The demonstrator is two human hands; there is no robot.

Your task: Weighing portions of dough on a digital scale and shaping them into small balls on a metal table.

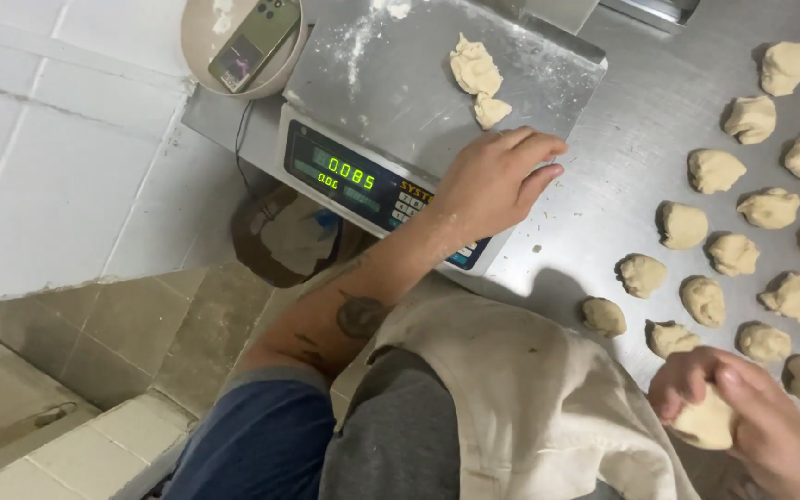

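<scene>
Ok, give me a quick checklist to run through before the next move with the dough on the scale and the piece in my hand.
1. Two pale dough lumps sit fully on the steel digital scale's platform: ok.
2. Green scale display lit and readable: ok.
3. Left hand off the platform: cannot tell, its fingers rest at the platform's front edge.
4. Right hand has a firm hold on the pale dough piece: ok.
5. Portioned dough balls on the steel table lie apart: ok.
</scene>
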